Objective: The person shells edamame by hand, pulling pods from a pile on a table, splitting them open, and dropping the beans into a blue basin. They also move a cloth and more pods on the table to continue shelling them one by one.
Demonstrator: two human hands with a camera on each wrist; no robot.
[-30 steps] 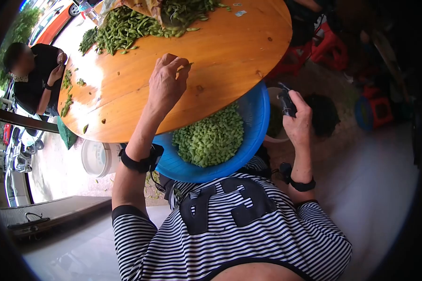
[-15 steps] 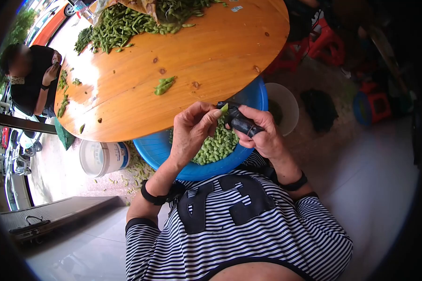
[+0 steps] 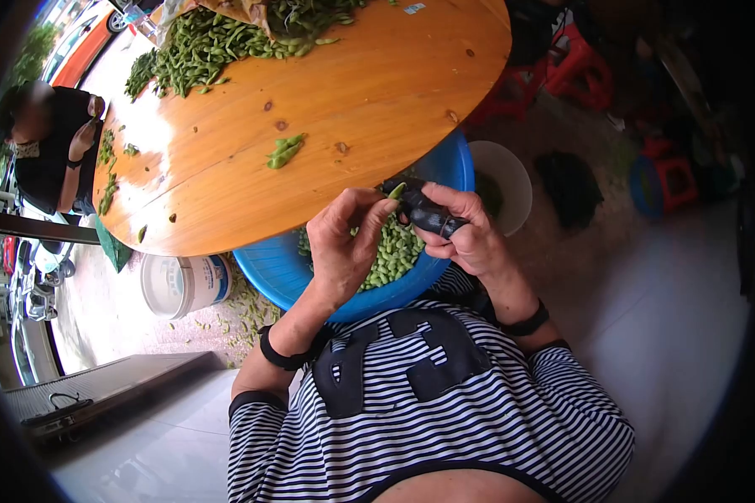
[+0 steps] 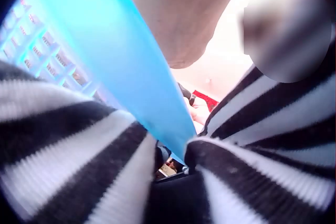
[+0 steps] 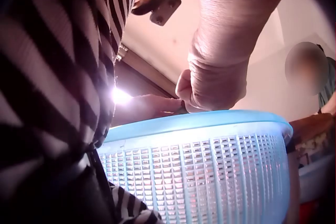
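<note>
In the head view my left hand (image 3: 346,243) pinches a green bean pod (image 3: 397,191) between thumb and fingertips. My right hand (image 3: 476,239) grips a black-handled tool (image 3: 438,221), whose far end meets the pod; its working tip is hidden. Both hands are close together above a blue basket (image 3: 260,272) full of light green shelled beans (image 3: 392,261). The basket's slatted side (image 5: 210,169) shows in the right wrist view, below the forearm. A small cluster of pods (image 3: 286,152) lies on the wooden table (image 3: 377,92), just beyond my left hand.
A big heap of pods (image 3: 214,50) covers the table's far left. White buckets stand on the floor, one left (image 3: 172,287) and one right (image 3: 518,189) of the basket. Red stools (image 3: 580,74) are at back right. Another person (image 3: 52,159) sits at the table's left end.
My left hand has come back from over the table with a pod, and my right hand has moved left with the tool to meet it. The pod cluster on the table is now uncovered.
</note>
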